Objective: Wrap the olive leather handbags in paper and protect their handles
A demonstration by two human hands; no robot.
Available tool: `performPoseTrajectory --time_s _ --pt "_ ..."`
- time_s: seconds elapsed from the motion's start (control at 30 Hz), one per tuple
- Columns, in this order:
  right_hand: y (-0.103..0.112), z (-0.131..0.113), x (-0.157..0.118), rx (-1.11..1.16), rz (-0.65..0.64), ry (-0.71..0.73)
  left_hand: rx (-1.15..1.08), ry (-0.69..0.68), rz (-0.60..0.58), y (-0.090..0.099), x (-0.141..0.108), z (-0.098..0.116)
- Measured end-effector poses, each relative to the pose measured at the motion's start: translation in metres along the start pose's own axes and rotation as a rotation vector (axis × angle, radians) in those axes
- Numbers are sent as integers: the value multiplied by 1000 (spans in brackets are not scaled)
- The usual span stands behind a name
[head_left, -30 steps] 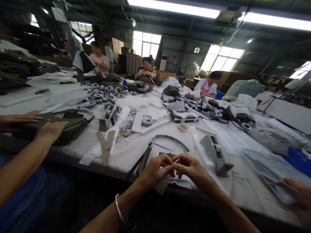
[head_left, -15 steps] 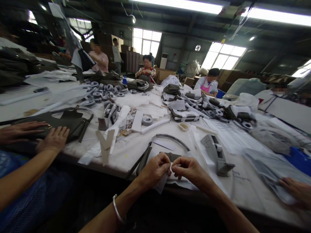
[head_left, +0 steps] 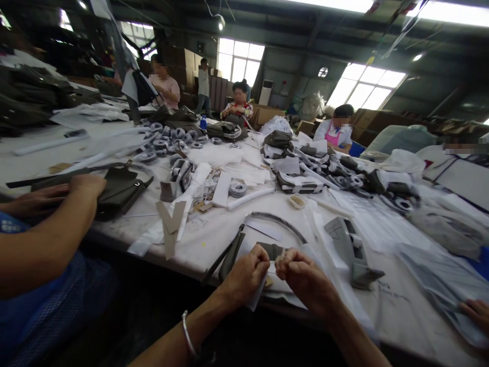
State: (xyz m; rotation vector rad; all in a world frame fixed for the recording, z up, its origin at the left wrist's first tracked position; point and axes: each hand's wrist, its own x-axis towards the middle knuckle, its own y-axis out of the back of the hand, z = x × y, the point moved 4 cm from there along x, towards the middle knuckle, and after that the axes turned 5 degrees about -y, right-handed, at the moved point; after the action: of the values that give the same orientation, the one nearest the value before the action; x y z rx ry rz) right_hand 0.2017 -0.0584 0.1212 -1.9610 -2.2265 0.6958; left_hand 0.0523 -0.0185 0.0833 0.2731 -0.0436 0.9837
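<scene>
Over the front edge of the table, my left hand [head_left: 247, 270] is closed, fingertips pressed together; what they pinch, if anything, is hidden. A white sheet [head_left: 256, 298] hangs just below it. Close beside it, my right hand [head_left: 305, 278] is closed with a thin white string [head_left: 284, 258] between thumb and fingers. Behind both hands lies an olive-green handbag [head_left: 272, 250], partly covered by white wrapping. Its wrapped handle [head_left: 280, 222] arches away from me. To the right stands a grey tape dispenser [head_left: 346, 244].
On the left, a co-worker's arms [head_left: 57, 239] reach over another olive bag [head_left: 118, 188]. Cardboard strips [head_left: 171, 227], a grey coil [head_left: 237, 188] and a small dish [head_left: 297, 202] lie ahead. At right, another person's hand [head_left: 476, 311] touches a plastic-covered item [head_left: 435, 285].
My hands have moved slightly apart, and my right hand has turned with the string in its fingers. The co-worker's arm on the left has shifted over the bag. The view has swung left.
</scene>
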Motion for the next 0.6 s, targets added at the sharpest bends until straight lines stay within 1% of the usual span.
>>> performPoseTrajectory --time_s 0.1,0.17,0.27,0.33,0.4,0.47,0.53,0.6 --pt "0 0 7 -27 61 -10 -16 -3 -32 2 0 10" --pt "-1 -3 13 -46 98 29 -59 -6 -66 5 0 17" --pt "-4 -8 22 40 96 76 -138 -5 -142 12 1 25" --pt "-6 -10 28 126 77 52 -140 -15 -131 24 4 24" --pt "-7 -14 34 166 93 34 -93 -32 -28 43 13 16" --pt "-5 -20 43 116 130 19 9 -19 128 67 24 0" --pt "-3 -26 58 -46 166 -10 133 55 250 89 37 -24" --pt "1 -29 79 -307 177 -43 188 166 285 102 51 -51"
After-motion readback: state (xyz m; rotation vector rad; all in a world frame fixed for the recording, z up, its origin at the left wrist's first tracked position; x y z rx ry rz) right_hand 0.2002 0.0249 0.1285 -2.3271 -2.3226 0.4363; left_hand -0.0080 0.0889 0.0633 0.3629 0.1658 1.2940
